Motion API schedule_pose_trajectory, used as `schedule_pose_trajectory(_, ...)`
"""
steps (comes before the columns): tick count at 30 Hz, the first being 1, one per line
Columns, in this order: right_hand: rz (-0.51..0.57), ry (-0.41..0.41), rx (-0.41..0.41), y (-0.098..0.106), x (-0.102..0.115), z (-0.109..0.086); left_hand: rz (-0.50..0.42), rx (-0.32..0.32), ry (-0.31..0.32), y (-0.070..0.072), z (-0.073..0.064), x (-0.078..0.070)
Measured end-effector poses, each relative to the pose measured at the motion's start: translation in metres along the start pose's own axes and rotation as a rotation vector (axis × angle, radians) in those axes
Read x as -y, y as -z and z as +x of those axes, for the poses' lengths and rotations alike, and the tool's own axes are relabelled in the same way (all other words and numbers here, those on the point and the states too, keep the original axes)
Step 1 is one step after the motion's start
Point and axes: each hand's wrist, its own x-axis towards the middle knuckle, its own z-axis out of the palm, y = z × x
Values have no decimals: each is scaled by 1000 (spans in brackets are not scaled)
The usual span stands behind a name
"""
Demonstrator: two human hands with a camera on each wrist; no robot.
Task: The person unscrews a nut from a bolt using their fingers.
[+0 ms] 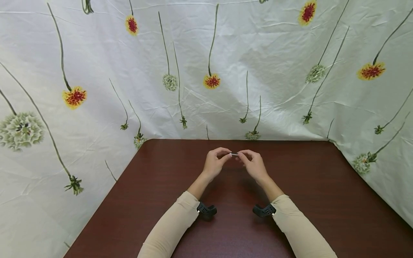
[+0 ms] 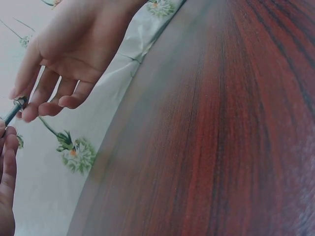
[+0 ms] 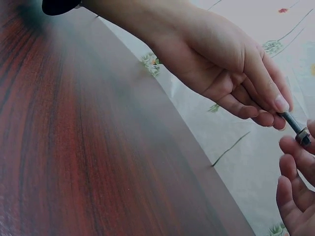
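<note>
Between the fingertips of both hands a small metal bolt [image 1: 234, 154] is held above the table. My left hand [image 1: 214, 164] pinches its threaded end between thumb and fingers. At the other end, my right hand [image 1: 256, 166] holds the thicker part with its fingertips. In the right wrist view the threaded shank of the bolt [image 3: 292, 121] shows, with a hex-shaped piece on it near the right hand [image 3: 298, 191]. Whether that piece is a nut or the head, I cannot tell. The left wrist view shows the right hand [image 2: 81, 44] palm side, its other fingers loosely bent.
A dark reddish wooden table [image 1: 232, 229] lies beneath the hands. White cloth [image 1: 277, 46] printed with flowers hangs behind it and along its sides. Black bands [image 1: 206, 210] are worn at both wrists, below beige sleeves [image 1: 171, 225].
</note>
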Motion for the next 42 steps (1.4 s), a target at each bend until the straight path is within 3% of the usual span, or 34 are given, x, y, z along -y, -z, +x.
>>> schedule_pose_trajectory(20,-6,19,19,0,-1,-1,3,-10,-21,-1,0,-1)
schedule_pose_trajectory(26,3,-9,1,-1,-2,0,-7,-4,-13,1,0,-1)
schedule_pose_trajectory(32,41,27,23,-1,2,-2,-8,4,7,2,0,0)
schedule_pose_trajectory(35,71,9,26,-1,1,-2,2,14,19,1,4,16)
schedule_pose_trajectory(39,31,-9,6,-2,-2,0,5,3,28,0,9,38)
schedule_pose_trajectory(42,11,12,7,-2,-2,1,-4,-7,30,0,8,38)
